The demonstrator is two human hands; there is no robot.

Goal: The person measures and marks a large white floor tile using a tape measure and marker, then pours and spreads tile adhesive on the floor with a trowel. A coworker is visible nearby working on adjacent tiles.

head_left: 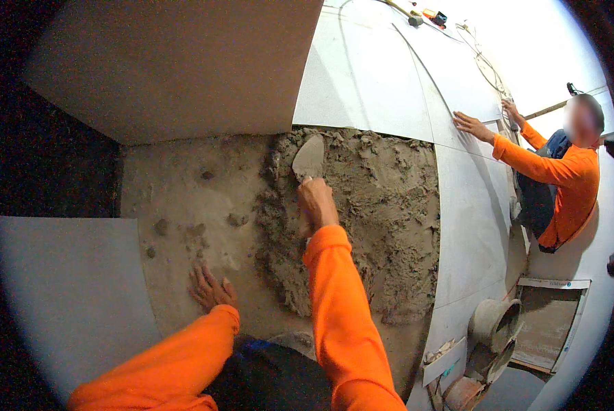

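Note:
My right hand (317, 203) is closed round the handle of a trowel (309, 156), whose pointed blade lies on the far left part of a wet grey mortar bed (382, 219). The mortar is rough and lumpy, with ridges over most of it. Lower left, my left hand (211, 288) rests with its fingers spread on the dusty bare floor (177, 198), close to a few small mortar crumbs (196, 233). Both of my forearms are in orange sleeves. The trowel's handle is mostly hidden in my grip.
White tiles (372, 82) border the mortar at the far side and right; a separate white tile (74, 274) lies left. A brown wall (183, 61) rises far left. Right are a co-worker (560, 171) with hands near the tiles, a bucket (488, 327) and a framed panel (550, 322).

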